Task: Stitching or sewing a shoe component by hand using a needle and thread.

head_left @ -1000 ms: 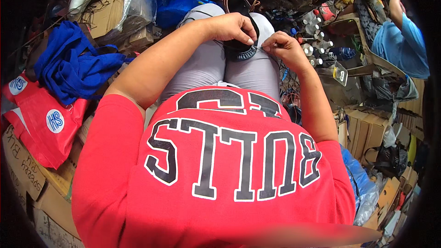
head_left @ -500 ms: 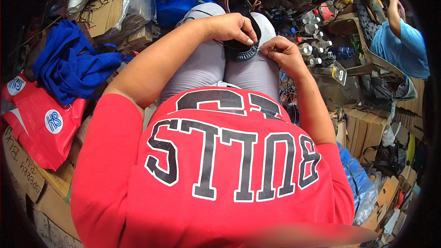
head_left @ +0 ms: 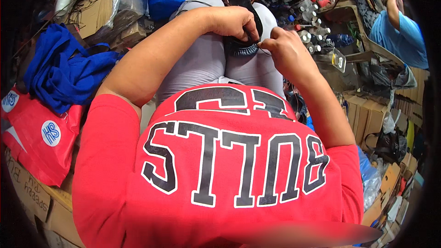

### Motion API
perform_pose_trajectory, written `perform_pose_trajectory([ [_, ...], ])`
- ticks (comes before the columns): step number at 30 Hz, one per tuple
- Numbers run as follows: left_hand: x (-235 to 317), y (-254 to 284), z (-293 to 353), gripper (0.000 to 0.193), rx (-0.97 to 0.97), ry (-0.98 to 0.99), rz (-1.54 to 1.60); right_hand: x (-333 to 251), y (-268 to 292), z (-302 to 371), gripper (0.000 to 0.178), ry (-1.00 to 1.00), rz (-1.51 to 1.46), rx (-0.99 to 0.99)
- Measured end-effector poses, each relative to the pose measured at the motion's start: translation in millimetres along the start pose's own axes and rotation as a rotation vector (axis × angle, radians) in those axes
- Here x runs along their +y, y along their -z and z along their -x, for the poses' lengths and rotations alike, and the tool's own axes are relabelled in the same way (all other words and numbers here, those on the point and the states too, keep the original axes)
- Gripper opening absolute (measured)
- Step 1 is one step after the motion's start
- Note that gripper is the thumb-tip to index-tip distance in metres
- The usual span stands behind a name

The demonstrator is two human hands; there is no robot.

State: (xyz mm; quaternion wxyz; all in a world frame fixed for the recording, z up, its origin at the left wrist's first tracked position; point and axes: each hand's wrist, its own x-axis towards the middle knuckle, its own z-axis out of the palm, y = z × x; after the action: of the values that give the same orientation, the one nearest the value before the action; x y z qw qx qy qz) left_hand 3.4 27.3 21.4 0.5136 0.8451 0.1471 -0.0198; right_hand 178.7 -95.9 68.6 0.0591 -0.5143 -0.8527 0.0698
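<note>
A shoe (head_left: 243,50) with a ridged black toe and a brown heel end rests across my thighs, its toe toward me. My left hand (head_left: 239,24) is closed on it, fingers reaching down into its opening. Beside the toe's right edge, my right hand (head_left: 289,49) is closed in a pinch. A thin dark thread (head_left: 264,51) shows at its fingertips, by the shoe's rim. Whether a needle is also in the pinch is too small to tell. The left fingertips are partly hidden inside the shoe.
Several plastic bottles (head_left: 314,36) stand to the right of my knee. Blue cloth (head_left: 69,69) and a red bag (head_left: 41,133) lie at my left, over cardboard. Boxes (head_left: 363,115) are stacked at right. A person in a light blue shirt (head_left: 399,36) is at the far right.
My right hand has turned, knuckles up, and its forearm has swung out to the right. The left hand has shifted slightly, with its fingers lower in the shoe.
</note>
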Motion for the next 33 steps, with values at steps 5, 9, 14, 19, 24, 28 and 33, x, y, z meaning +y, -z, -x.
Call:
perform_pose_trajectory([
  [5, -12.8, -4.3, -4.8, 0.031, 0.146, -0.093, -0.035, -4.1, -11.7, -10.5, 0.012, -0.198, -0.227, -0.024],
  [9, -8.8, -10.8, 2.4, 0.036, 0.541, -0.22, -0.212, -0.6, -23.8, -2.4, 0.015, -0.393, -0.491, 0.058],
  [14, 9.5, -30.0, 44.0, 0.033, 0.657, -0.132, -0.255, 12.0, -15.3, 45.7, 0.022, -0.69, -1.013, -0.045],
  [19, 4.7, 13.3, 100.2, 0.024, 0.092, 0.161, -0.134, 21.3, 34.1, 129.1, 0.018, -0.432, -1.992, 0.832],
  [24, 0.9, 41.1, 92.2, 0.023, 0.432, 0.026, 0.14, 33.7, 50.8, 189.4, 0.033, -0.794, -1.408, 0.606],
  [28, 14.2, -5.4, 47.8, 0.04, 0.245, -0.419, 1.389, 31.0, -1.5, 193.1, 0.03, -1.024, -0.677, 0.046],
  [33, 10.5, -13.8, 48.0, 0.05, 0.461, -0.218, 1.612, 40.5, -17.9, 202.8, 0.034, -0.886, -0.214, 0.0],
])
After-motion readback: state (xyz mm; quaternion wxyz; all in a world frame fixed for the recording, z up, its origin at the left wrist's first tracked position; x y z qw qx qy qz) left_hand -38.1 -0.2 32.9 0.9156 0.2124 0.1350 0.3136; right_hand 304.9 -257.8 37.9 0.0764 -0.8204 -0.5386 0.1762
